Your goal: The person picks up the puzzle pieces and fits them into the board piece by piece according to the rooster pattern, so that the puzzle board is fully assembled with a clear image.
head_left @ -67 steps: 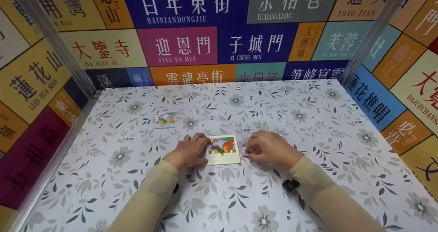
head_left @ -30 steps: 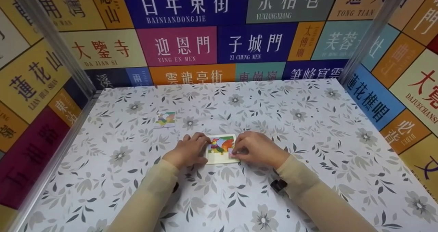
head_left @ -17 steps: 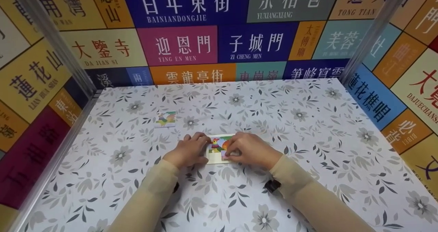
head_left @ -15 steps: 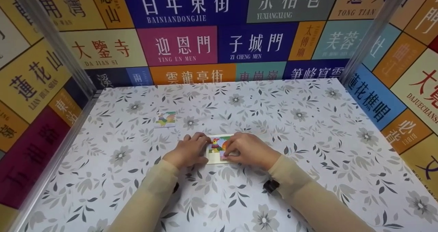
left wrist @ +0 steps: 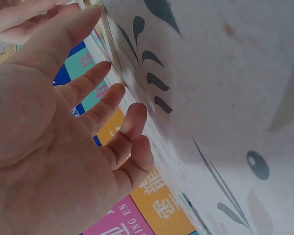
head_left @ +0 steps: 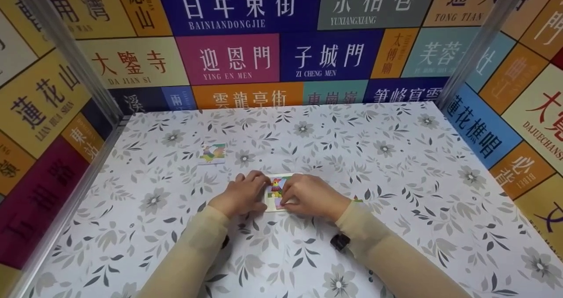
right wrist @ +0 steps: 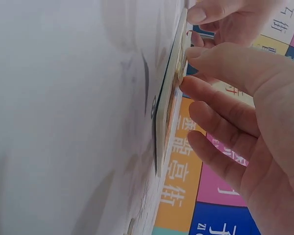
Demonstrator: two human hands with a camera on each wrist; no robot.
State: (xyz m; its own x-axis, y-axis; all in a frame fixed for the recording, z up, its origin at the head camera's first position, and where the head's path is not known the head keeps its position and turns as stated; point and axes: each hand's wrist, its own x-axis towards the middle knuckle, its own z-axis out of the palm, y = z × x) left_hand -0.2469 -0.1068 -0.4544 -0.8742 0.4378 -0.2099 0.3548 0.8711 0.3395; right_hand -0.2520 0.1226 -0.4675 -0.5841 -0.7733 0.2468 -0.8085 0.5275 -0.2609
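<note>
A small cream puzzle tray [head_left: 271,208] lies flat on the table, with a bird picture [head_left: 276,188] in part of it. My left hand [head_left: 243,193] rests at the tray's left edge, thumb and fingers spread. The left wrist view shows its thumb [left wrist: 71,36] against the tray rim. Over the tray's right half, my right hand [head_left: 310,194] pinches a pink-purple puzzle piece [head_left: 278,202] low at the surface. In the right wrist view, its thumb [right wrist: 210,58] and forefinger meet at the tray's top; the other fingers are bent loosely. The right hand hides the picture's right side.
A small colourful picture piece [head_left: 213,153] lies on the table behind and left of the tray. Another bit of colour, perhaps a piece [head_left: 357,199], peeks out beyond the right wrist. A floral cloth [head_left: 303,263] covers the table; lettered panels [head_left: 237,56] stand around it.
My right hand has brought the pink-purple piece from right of the tray leftward onto it, then slid further left across its lower part. The left hand has stayed put.
</note>
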